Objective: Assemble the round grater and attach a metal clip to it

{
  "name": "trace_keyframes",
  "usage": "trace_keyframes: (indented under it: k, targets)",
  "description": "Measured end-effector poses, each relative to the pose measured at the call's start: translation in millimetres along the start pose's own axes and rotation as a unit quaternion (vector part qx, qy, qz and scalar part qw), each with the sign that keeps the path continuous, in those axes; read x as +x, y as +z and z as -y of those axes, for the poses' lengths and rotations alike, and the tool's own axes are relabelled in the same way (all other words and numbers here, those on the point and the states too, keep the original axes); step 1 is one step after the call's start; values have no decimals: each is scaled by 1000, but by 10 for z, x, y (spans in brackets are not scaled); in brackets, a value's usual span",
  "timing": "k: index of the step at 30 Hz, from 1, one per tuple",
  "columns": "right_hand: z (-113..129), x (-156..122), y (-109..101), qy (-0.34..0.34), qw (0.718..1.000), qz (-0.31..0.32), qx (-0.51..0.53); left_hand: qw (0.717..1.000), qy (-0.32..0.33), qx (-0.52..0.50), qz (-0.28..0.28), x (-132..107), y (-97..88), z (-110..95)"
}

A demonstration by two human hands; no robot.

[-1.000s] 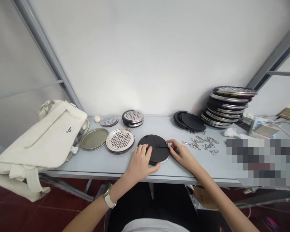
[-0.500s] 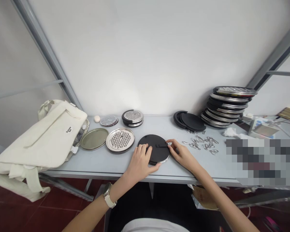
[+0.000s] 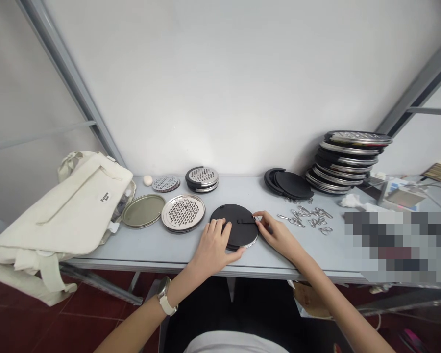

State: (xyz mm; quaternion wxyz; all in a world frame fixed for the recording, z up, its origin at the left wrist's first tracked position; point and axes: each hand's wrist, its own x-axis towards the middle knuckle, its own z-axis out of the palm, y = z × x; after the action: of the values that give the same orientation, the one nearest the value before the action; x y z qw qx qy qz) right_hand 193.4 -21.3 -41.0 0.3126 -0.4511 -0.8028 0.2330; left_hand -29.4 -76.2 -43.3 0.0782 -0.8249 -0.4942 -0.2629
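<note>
head-worn view, looking forward, angled down

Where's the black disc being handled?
In the head view, the black disc lies near centre, right of the nearest perforated plate, left of the loose metal pieces.

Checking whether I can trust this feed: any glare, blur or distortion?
Head view: the left hand, right hand and black disc look fairly sharp, without strong glare; head view: the wall carries a soft bright patch; head view: the slanting left post suggests wide-angle distortion; head view: pixelation masks part of the right side.
</note>
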Motion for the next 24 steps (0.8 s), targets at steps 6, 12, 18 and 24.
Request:
trace_keyframes:
  k: [6, 12, 18, 24]
  targets:
    - [-8, 0, 7, 0, 1000, 1, 0, 1000, -1, 4, 3, 2, 8, 9]
    - [-26, -3, 14, -2, 1000, 0, 2, 1000, 0, -1, -1, -6, 8, 7]
    - [-21, 0, 7, -4, 1000, -3, -2, 1000, 2, -1, -7, -4, 0, 1]
    - [-3, 2, -8, -3, 1000, -9, -6, 1000, 0, 1, -4, 1, -4, 0]
